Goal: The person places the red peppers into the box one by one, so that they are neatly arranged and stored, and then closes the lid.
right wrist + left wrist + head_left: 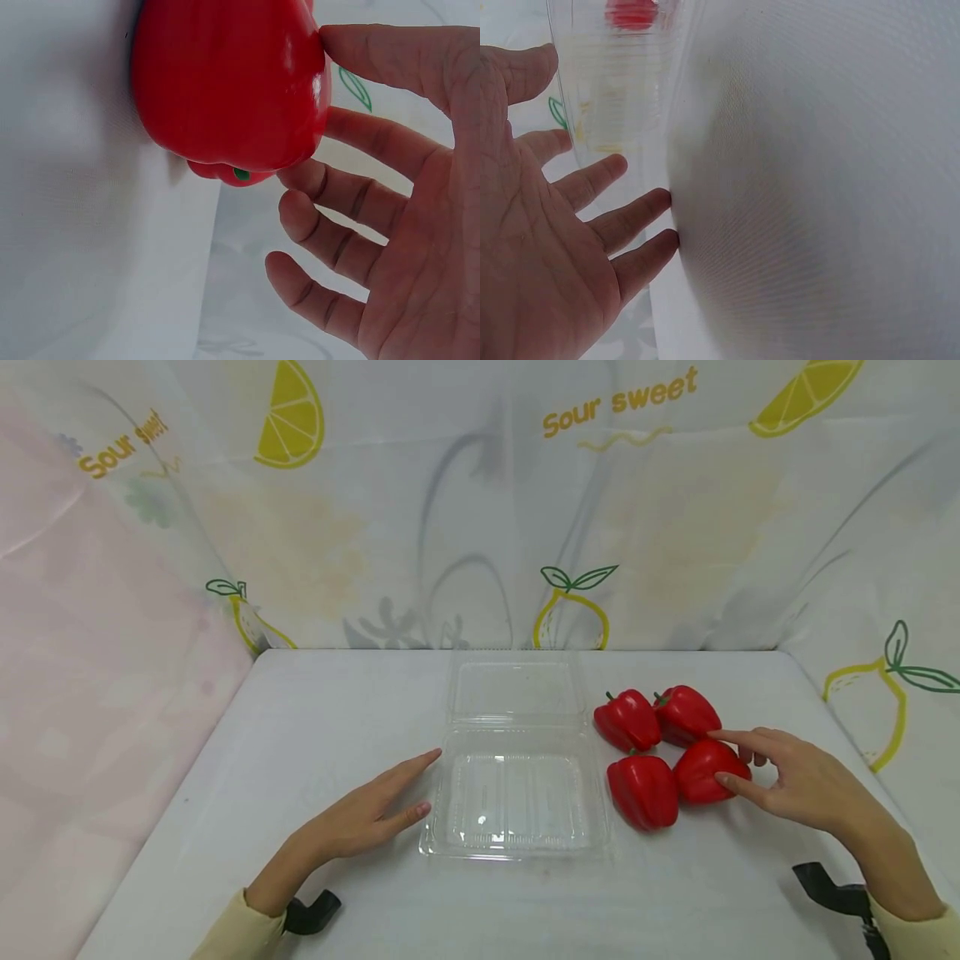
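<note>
My right hand (pixel 806 781) is at the nearer right red bell pepper (pixel 705 770), its thumb on the near side and index finger along the far side. In the right wrist view, the thumb tip meets the edge of that glossy pepper (pixel 229 82), and the index fingertip is hidden behind it. The other fingers curve loosely below. An opened clear plastic clamshell box (pixel 513 839) lies flat in the middle, its lid folded back. Beside the box's left edge, my left hand (pixel 360 814) has fingers spread and holds nothing.
More red bell peppers stand grouped right of the box: one in front (pixel 642 792), one behind it (pixel 627 721) and one at the back right (pixel 686 716). The white table (pixel 337 693) ends at a lemon-printed cloth backdrop (pixel 450 527).
</note>
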Demonstrator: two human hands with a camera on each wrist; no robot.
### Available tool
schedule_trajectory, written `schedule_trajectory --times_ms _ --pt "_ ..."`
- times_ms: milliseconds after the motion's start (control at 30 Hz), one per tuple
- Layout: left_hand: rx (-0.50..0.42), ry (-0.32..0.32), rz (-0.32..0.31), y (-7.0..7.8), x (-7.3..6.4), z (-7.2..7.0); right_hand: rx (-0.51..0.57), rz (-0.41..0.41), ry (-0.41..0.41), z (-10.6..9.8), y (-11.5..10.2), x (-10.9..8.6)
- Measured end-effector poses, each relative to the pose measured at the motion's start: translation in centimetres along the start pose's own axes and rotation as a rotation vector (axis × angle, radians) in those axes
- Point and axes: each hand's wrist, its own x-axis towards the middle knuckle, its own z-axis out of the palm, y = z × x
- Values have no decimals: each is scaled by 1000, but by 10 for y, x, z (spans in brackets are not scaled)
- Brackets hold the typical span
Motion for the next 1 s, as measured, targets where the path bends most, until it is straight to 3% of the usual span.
schedule_trajectory --times_ms 300,600,767,1000 --pt "7 -1 -8 0 0 -1 13 105 -107 -3 2 2" --pt "3 1 -14 0 0 0 17 120 -147 -1 4 1" --pt "6 4 -15 0 -1 0 33 115 -145 1 6 0" --pt "-4 8 -6 0 0 0 72 96 -72 7 9 -5"
